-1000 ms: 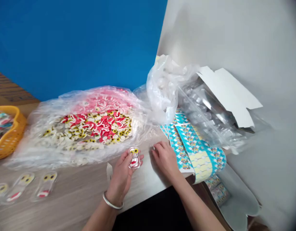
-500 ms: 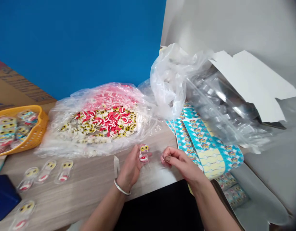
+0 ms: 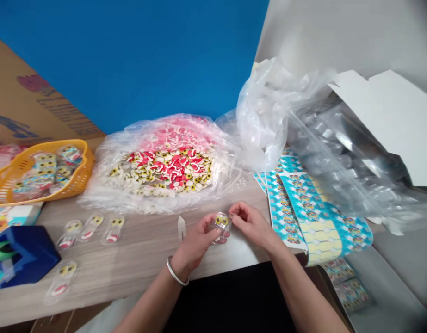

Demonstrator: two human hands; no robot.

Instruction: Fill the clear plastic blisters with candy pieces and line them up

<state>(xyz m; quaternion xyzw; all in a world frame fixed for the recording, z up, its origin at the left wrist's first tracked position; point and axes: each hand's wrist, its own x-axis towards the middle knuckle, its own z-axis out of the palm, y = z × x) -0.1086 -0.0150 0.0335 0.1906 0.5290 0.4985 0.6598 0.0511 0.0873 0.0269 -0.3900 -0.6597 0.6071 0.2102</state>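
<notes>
My left hand (image 3: 195, 243) has the clear plastic blister (image 3: 222, 225) pinched by its edges: light, stiff, slippery stuff. Right hand (image 3: 253, 226) curls beside it, can't tell if it's holding anything.

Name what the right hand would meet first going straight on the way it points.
The right hand would first meet the clear plastic blister with yellow eyes held in the left hand; whether they already touch is unclear.

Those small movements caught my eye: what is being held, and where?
A clear plastic blister with yellow eyes, gripped at its lower left edge by the left hand; the right hand's fingertips are at its upper right edge.
</notes>
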